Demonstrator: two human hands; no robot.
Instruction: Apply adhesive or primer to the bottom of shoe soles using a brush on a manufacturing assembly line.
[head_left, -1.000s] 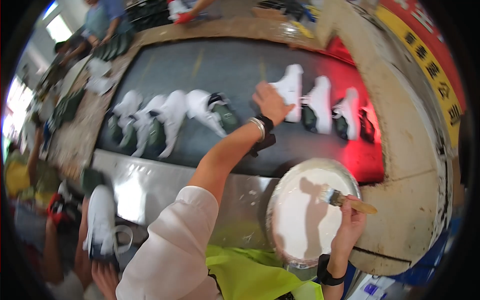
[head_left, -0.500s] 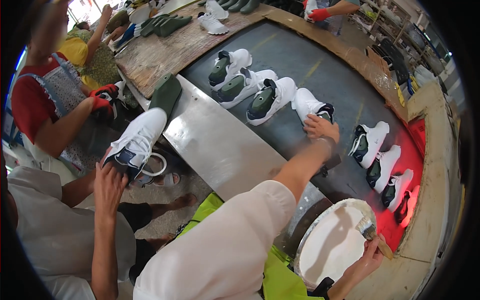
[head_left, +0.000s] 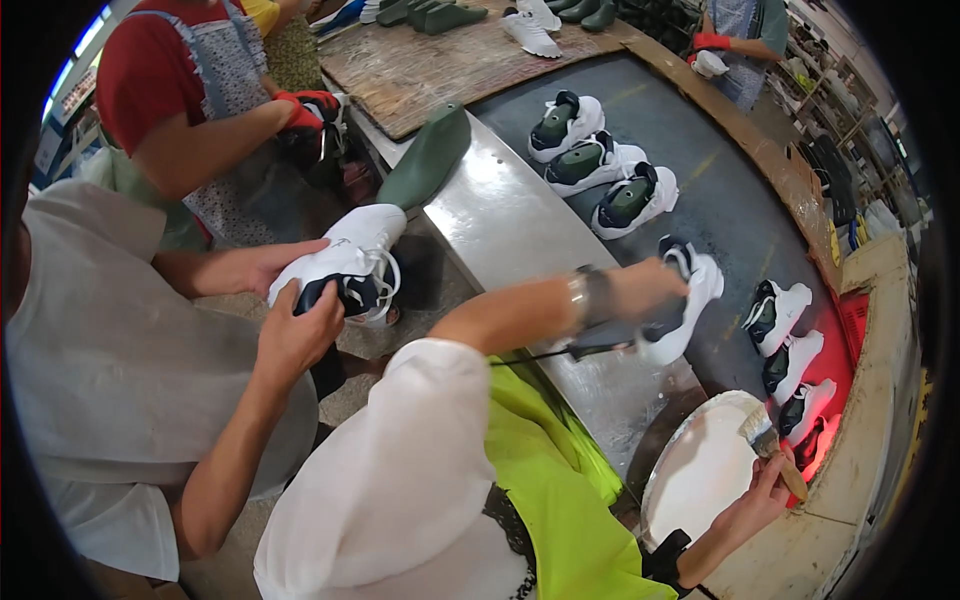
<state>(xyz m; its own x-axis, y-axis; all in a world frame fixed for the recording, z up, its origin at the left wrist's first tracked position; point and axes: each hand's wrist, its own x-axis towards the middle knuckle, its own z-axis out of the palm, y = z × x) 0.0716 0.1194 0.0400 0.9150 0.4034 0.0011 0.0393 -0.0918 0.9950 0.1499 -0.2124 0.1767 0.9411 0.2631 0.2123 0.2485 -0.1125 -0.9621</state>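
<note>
My left hand (head_left: 645, 290), smeared by motion, grips a white sneaker (head_left: 692, 305) with a dark collar over the dark belt. Its fingertips are blurred at the shoe's opening. My right hand (head_left: 757, 492) is closed round the wooden handle of a paint brush (head_left: 762, 437). The brush's bristles are above the rim of a wide round tub (head_left: 690, 470), which is coated white inside. Beyond my left hand, several white sneakers with green lasts in them, such as one sneaker (head_left: 637, 200), stand in a row; more sneakers (head_left: 793, 360) stand at the right under red light.
A co-worker (head_left: 150, 330) at my left holds another white sneaker (head_left: 345, 255). Behind, a person in an apron (head_left: 220, 130) wears red gloves. A green last (head_left: 430, 155) lies across the edge of the metal ledge (head_left: 520, 270). A wooden board (head_left: 420, 75) carries more lasts and shoes.
My left hand has drawn the sneaker nearer and turned it, away from the row of three. The whole view has swung left. My right hand still holds the brush by the tub.
</note>
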